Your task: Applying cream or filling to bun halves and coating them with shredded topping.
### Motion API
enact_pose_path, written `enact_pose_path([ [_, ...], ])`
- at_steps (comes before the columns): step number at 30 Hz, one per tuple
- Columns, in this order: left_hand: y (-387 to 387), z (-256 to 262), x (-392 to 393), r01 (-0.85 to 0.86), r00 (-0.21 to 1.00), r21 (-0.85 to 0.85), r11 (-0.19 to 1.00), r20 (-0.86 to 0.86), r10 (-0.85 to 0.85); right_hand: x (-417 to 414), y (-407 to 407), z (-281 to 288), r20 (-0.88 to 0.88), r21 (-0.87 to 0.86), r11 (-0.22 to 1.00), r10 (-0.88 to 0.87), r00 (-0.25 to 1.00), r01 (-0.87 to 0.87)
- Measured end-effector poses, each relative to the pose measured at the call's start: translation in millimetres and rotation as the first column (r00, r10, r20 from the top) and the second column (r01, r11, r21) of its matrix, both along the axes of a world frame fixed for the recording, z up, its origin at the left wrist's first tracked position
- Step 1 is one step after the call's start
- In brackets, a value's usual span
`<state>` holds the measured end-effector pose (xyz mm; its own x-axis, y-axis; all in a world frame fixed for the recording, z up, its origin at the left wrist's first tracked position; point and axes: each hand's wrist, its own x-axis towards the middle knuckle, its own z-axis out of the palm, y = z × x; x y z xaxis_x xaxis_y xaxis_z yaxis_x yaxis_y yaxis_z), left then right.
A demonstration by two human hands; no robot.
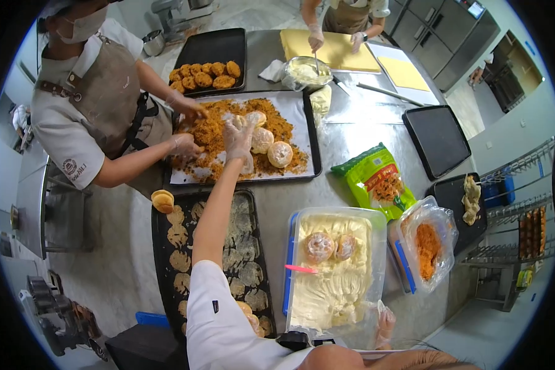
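Note:
My gloved left hand [238, 141] reaches over a paper-lined tray [300, 111], its fingers on a cream-coated bun [256, 119] among the floss. Two more coated buns, one of them a round bun [280, 154], rest beside it on orange-brown floss [277, 111]. My gloved right hand [385, 323] is by the near right corner of a clear plastic box [379, 259]; its grip is unclear. Inside the box, pale cream [328, 296] carries two buns [319, 246] and a pink-handled spreader [300, 268] at the left wall.
A co-worker's gloved hands [187, 144] work in the floss at the left. Another person stirs a bowl [307, 71] at the far side. A crumb-marked baking tray [263, 296], green floss bag [381, 180], floss tub [428, 252] and dark tray [437, 138] lie around.

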<state>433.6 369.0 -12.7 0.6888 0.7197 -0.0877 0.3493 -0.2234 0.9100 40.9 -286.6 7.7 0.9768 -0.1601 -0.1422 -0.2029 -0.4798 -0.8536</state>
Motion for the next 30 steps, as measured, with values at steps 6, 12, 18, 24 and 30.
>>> enact_pose_path([
  [6,-3,-24,7,0.126,0.914,0.69,0.713,-0.36,0.187,19,17,27,0.033,-0.116,0.988,0.105,0.994,-0.101],
  [12,-13,-39,-4,0.164,0.922,0.145,0.976,-0.375,-0.099,30,34,52,0.063,-0.186,0.979,0.096,0.993,-0.083],
  [18,5,-79,-35,0.134,0.99,0.421,0.897,-0.019,-0.139,30,44,58,0.037,-0.03,0.994,0.101,0.994,-0.1],
  [24,-57,48,-162,0.322,0.942,0.535,0.781,-0.26,-0.21,32,44,62,0.218,0.022,0.962,0.262,0.94,-0.273],
  [30,-160,118,-311,0.193,0.974,0.62,0.76,-0.025,-0.227,29,33,85,0.273,0.163,0.903,0.345,0.898,-0.397],
])
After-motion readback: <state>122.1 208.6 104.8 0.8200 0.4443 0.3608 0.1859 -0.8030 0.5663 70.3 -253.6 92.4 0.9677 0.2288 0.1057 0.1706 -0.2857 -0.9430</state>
